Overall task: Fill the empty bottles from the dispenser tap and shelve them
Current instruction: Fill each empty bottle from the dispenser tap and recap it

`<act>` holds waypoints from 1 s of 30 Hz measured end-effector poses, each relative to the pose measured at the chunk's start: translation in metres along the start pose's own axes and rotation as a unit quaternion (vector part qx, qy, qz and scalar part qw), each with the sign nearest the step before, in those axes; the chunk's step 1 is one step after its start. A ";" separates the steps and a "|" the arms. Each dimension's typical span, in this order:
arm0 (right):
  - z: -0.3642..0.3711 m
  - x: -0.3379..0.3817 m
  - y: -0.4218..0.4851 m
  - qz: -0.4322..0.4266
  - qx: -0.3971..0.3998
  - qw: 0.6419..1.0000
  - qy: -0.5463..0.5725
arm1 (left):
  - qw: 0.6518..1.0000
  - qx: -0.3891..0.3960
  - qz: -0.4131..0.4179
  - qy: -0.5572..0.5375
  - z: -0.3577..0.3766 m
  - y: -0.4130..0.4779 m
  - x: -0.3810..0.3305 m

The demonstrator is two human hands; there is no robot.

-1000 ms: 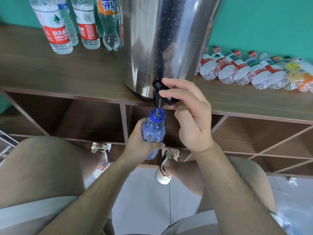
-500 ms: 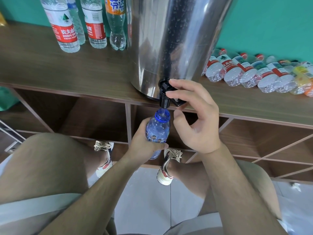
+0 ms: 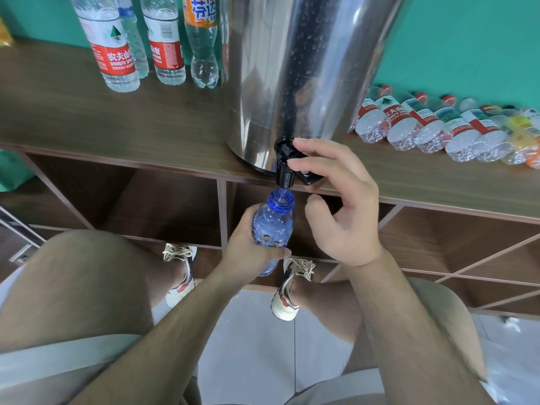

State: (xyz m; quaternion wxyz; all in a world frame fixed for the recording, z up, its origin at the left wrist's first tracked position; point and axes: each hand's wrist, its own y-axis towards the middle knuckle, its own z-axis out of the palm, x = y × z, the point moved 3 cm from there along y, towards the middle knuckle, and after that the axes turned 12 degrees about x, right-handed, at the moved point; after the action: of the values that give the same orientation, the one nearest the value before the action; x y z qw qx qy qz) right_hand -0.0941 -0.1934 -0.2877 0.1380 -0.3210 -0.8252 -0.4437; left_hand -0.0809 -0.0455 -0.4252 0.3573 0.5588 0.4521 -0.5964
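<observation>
The left hand (image 3: 248, 252) grips the blue bottle (image 3: 273, 226) just under the tap (image 3: 285, 168) to catch the stream — the right hand (image 3: 342, 206), fingers curled, holds the tap's lever down.

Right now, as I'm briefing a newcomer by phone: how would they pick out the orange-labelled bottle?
Find the steel dispenser on the wooden shelf top. The orange-labelled bottle stands upright just left of it. The red-labelled bottles further left are straight-sided; this one's label is orange and its waist pinched.

Dispenser (image 3: 306, 68) top beyond frame edge.
</observation>
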 end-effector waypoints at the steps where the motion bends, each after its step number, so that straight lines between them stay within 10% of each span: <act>1: 0.000 0.000 0.000 -0.001 0.002 1.000 0.003 | 1.000 -0.001 0.000 0.002 0.000 0.000 0.000; 30: -0.021 -0.005 0.004 -0.043 0.088 0.986 -0.138 | 1.000 -0.005 -0.009 0.011 0.000 -0.001 0.000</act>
State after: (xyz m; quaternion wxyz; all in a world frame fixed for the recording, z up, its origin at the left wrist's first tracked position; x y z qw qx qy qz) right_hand -0.0890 -0.2114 -0.2758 0.0315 -0.3303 -0.8850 -0.3268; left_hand -0.0815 -0.0449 -0.4249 0.3494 0.5596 0.4638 -0.5914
